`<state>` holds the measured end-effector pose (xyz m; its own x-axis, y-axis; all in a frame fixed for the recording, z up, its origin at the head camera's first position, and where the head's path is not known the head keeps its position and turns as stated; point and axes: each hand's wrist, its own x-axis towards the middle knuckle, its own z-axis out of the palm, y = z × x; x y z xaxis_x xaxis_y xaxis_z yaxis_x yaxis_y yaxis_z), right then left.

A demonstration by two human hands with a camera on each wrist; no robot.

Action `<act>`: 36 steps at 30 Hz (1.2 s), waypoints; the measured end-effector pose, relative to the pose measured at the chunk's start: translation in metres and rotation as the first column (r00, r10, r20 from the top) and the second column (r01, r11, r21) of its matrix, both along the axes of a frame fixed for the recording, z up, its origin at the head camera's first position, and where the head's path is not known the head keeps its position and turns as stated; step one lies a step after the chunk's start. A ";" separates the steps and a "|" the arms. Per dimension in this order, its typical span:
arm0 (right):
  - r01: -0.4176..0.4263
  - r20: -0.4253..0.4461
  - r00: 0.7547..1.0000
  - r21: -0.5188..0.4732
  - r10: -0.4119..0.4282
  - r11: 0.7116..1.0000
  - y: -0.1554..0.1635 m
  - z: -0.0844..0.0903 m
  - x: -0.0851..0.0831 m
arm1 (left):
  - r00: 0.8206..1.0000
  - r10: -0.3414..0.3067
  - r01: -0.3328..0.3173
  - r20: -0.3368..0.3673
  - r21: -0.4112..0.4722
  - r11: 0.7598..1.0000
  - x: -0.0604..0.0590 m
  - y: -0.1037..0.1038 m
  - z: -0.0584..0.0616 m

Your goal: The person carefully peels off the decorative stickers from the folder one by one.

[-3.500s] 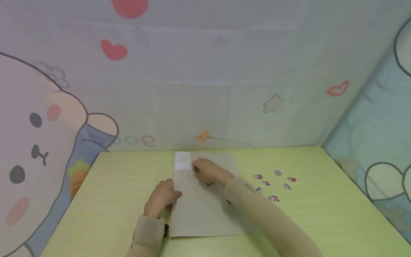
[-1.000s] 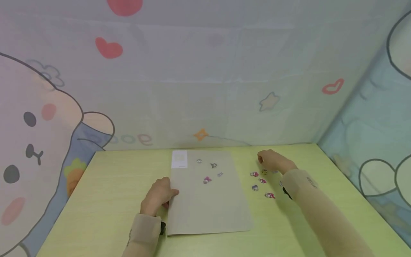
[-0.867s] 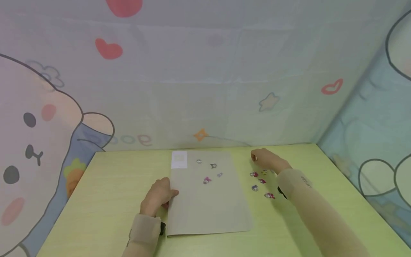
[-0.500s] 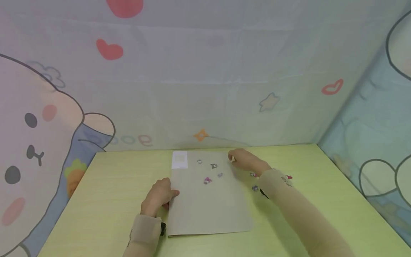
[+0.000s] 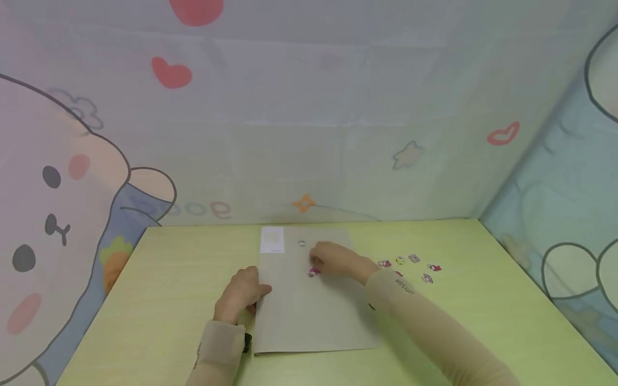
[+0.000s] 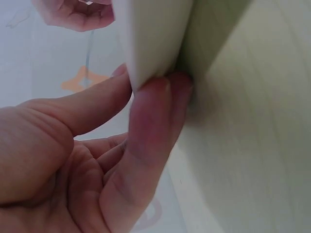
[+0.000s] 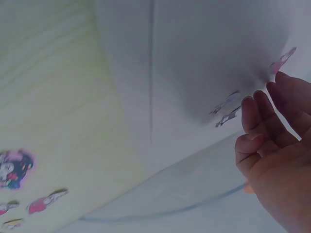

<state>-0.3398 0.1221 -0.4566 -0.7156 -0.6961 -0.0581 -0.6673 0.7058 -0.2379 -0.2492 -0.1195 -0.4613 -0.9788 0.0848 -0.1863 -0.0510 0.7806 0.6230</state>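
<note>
**Stickered grey board (image 5: pixel 309 316) pinched by left hand (image 5: pixel 241 289)**

Looks plain and pale, with white label (image 5: pixel 272 239) at far left corner and pink sticker (image 5: pixel 314 272) near the middle. Sits with left edge between thumb and fingers. Lies beneath right hand (image 5: pixel 335 260), just beside the pink sticker; cannot tell whether gripping anything. Rests on yellow-green table (image 5: pixel 183 257), with more stickers (image 5: pixel 414 258) to the right and cartoon-printed backdrop (image 5: pixel 309 107) beyond.

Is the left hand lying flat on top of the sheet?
No, the left hand pinches the edge of the sheet.
</note>
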 end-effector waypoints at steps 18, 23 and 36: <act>0.036 0.019 0.999 0.038 -0.036 0.999 -0.006 -0.004 0.013 | 1.000 0.003 -0.003 0.011 -0.017 1.000 0.000 0.003 0.002; 0.075 0.051 0.996 -0.025 -0.074 0.997 -0.007 -0.003 0.016 | 1.000 0.015 -0.014 0.009 -0.023 1.000 0.003 0.002 0.003; 0.257 0.185 0.961 -0.318 -0.206 0.913 0.000 0.005 0.041 | 1.000 0.014 -0.014 0.018 -0.018 1.000 0.002 0.003 0.001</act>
